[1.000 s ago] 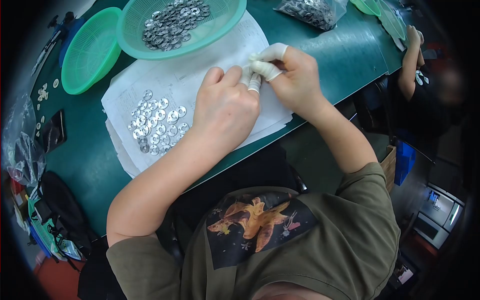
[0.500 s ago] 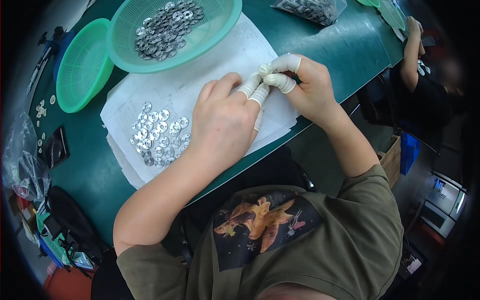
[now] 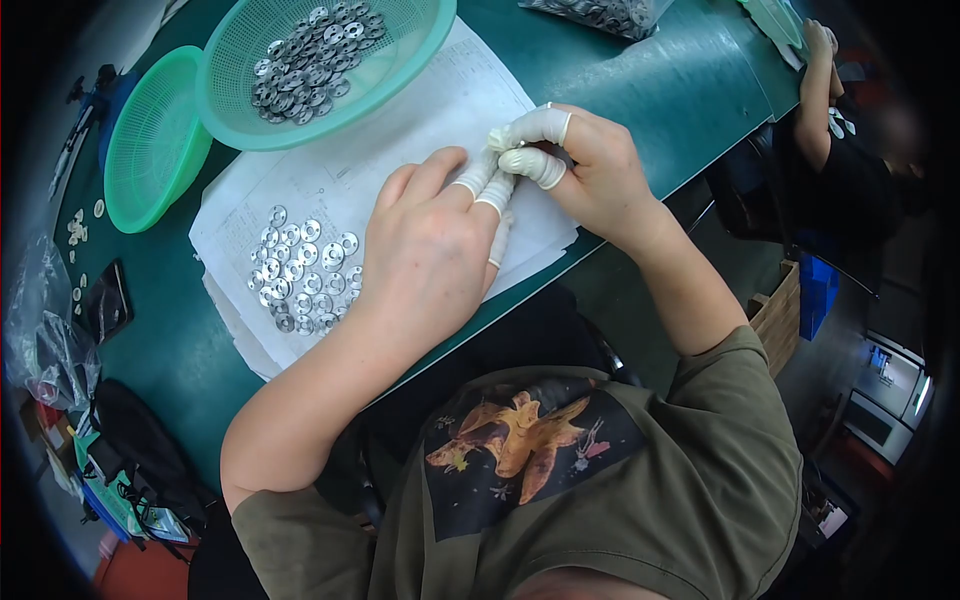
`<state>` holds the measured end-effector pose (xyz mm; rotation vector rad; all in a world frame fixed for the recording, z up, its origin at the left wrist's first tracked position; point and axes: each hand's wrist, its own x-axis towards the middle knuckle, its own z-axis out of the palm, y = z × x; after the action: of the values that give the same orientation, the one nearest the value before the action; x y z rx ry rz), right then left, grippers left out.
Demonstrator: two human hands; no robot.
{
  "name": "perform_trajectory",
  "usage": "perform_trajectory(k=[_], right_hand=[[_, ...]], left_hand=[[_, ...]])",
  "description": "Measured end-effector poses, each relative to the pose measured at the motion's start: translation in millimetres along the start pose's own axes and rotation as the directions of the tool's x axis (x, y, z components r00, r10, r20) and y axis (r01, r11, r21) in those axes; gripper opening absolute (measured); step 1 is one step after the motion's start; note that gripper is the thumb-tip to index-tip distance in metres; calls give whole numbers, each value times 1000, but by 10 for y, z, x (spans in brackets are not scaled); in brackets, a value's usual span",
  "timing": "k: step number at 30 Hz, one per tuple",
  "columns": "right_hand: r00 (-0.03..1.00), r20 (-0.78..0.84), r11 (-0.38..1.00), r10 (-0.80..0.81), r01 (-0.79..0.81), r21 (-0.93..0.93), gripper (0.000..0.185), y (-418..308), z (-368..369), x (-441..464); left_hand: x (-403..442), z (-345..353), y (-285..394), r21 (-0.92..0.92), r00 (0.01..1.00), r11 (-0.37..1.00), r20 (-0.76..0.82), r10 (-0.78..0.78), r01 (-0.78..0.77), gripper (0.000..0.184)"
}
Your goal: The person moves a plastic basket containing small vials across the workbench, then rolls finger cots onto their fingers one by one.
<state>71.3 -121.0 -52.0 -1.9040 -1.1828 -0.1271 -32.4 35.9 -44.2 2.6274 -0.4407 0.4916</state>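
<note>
My left hand (image 3: 435, 235) and my right hand (image 3: 590, 165) meet fingertip to fingertip above the white paper sheets (image 3: 400, 130). White finger cots cover several fingertips on both. The fingers of each are pinched together, and whatever they hold is hidden. To the left of my left hand, several shiny round metal discs with holes (image 3: 308, 254) lie spread on the paper. Beyond the hands stands a green basket (image 3: 400, 85) with a heap of similar, darker discs (image 3: 315, 62) in it.
A second green basket (image 3: 155, 150) leans beside the first. At the left are a phone (image 3: 108, 300), small pale pieces (image 3: 78, 228) and clear plastic (image 3: 55, 345). A bag of discs (image 3: 605, 12) lies at the top. Another person's arm (image 3: 817, 105) shows at the right.
The view has shifted a little, moving the baskets and discs left and down in the picture. My hands stay pinched together at the fingertips, with small finger movements.
</note>
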Motion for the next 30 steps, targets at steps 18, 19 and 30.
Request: perform_trajectory(k=[18, 19, 30], right_hand=[[991, -14, 991, 131, -131, -10, 12, -148, 48, -84], [990, -17, 990, 143, -143, -14, 12, -152, 51, -85], [982, -7, 979, 190, -189, 74, 10, -102, 62, -73]], left_hand=[[-34, 12, 2, 18, 1000, 1000, -22, 15, -15, 25], [-32, 9, 6, 12, 999, 1000, -25, 22, -22, 25], [-53, 30, 24, -6, 996, 1000, -81, 20, -21, 27]])
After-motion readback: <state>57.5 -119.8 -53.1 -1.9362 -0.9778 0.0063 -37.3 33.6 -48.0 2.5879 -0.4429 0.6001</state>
